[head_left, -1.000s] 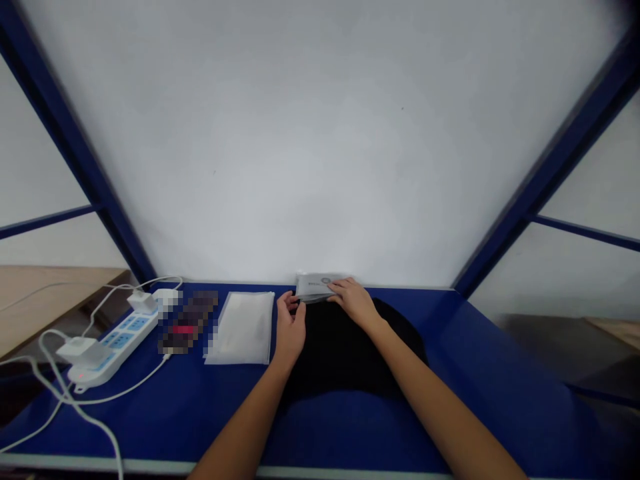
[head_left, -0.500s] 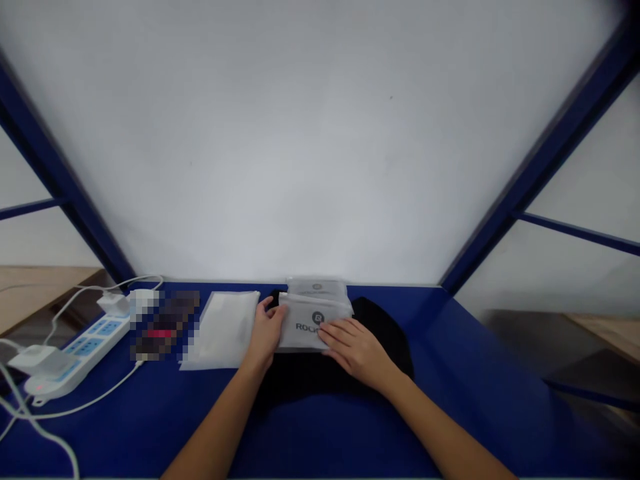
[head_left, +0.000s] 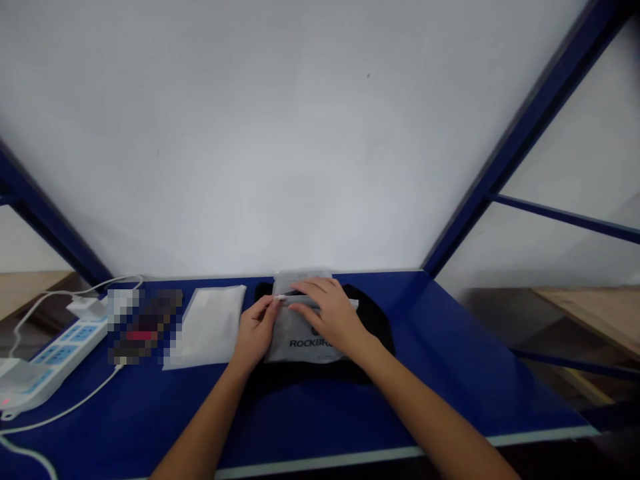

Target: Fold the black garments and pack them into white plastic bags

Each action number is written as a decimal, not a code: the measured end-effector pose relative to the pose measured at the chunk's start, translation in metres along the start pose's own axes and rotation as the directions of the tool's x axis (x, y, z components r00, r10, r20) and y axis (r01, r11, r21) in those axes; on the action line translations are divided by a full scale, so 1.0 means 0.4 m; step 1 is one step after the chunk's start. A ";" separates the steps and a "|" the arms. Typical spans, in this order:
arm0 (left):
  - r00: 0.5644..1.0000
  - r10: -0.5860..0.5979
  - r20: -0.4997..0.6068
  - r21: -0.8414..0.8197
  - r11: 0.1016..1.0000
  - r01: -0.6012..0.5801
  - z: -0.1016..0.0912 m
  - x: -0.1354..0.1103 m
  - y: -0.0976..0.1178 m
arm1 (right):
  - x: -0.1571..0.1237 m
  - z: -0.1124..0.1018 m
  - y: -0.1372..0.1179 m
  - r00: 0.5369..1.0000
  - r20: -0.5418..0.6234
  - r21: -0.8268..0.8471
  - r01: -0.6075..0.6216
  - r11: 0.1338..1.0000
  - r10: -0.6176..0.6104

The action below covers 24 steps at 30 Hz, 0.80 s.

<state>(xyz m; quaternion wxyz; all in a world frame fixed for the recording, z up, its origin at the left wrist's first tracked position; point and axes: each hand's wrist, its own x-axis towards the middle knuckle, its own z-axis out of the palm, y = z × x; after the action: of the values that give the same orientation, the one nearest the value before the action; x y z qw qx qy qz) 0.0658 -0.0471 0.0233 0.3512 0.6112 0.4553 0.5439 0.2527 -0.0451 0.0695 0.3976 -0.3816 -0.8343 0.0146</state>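
Note:
A frosted zip bag (head_left: 290, 333) with dark ROCKBROS lettering lies in front of me, its zip edge on the far side. My left hand (head_left: 257, 330) pinches the left end of that edge, by the white slider. Over the bag's mouth is my right hand (head_left: 333, 313), thumb and fingers apart on either side of the zip edge, covering part of the print. A second frosted bag (head_left: 300, 274) shows just behind. Black fabric (head_left: 373, 320) lies under the bags, its shape mostly hidden.
Left of my hands lie flat whitish bags (head_left: 210, 327). Farther left are a pixelated phone (head_left: 147, 327) on a charging cable and a white power strip (head_left: 65, 350) with plugs and cords. A white wall (head_left: 300, 167) rises behind the blue table (head_left: 440, 373); blue frame posts (head_left: 515, 147) flank it.
My right hand has moved from the bag's printed front up to its zip edge. My left hand has closed on the zip's left end. The view has shifted slightly right.

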 end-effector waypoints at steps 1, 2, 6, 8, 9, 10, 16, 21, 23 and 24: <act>0.998 0.057 0.010 0.030 0.998 -0.057 -0.002 -0.001 0.004 | 0.022 0.005 -0.012 0.998 0.049 0.026 0.026 0.999 -0.028; 0.994 0.103 0.021 0.052 0.993 -0.104 -0.003 -0.002 0.007 | 0.040 0.011 -0.021 0.994 0.096 0.042 0.042 0.998 -0.046; 0.972 0.232 0.032 0.109 0.966 -0.234 0.000 -0.007 0.021 | 0.067 0.018 -0.039 0.983 0.180 0.023 0.027 0.999 -0.031; 0.956 0.292 0.036 0.129 0.947 -0.294 0.001 -0.009 0.027 | 0.053 0.005 -0.034 0.984 0.173 -0.011 0.035 0.999 -0.032; 0.949 0.314 0.036 0.138 0.939 -0.316 0.000 -0.009 0.029 | 0.042 -0.005 -0.026 0.985 0.170 -0.036 0.045 0.998 -0.039; 0.943 0.332 0.035 0.149 0.931 -0.333 -0.004 -0.009 0.032 | 0.031 -0.017 -0.016 0.984 0.171 -0.066 0.056 0.996 -0.044; 0.868 0.483 -0.112 0.264 0.857 -0.442 -0.039 -0.002 0.055 | -0.023 -0.097 0.070 0.989 0.143 -0.263 0.064 0.963 -0.027; 0.636 0.748 -0.190 0.388 0.652 -0.651 -0.031 -0.031 0.078 | -0.054 -0.128 0.071 0.988 0.003 -0.454 0.140 0.880 -0.155; 0.571 0.795 -0.204 0.420 0.598 -0.683 -0.023 -0.052 0.078 | -0.076 -0.123 0.065 0.986 -0.017 -0.487 0.137 0.863 -0.166; 0.572 0.798 -0.189 0.426 0.591 -0.685 -0.021 -0.064 0.074 | -0.090 -0.118 0.065 0.987 -0.010 -0.487 0.135 0.863 -0.160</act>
<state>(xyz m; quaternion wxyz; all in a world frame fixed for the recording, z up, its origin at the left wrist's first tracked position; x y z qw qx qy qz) 0.0630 -0.0817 0.0430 -0.1026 0.6814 0.2863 0.6657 0.3151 -0.0632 0.0698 0.3099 -0.4045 -0.8279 -0.2346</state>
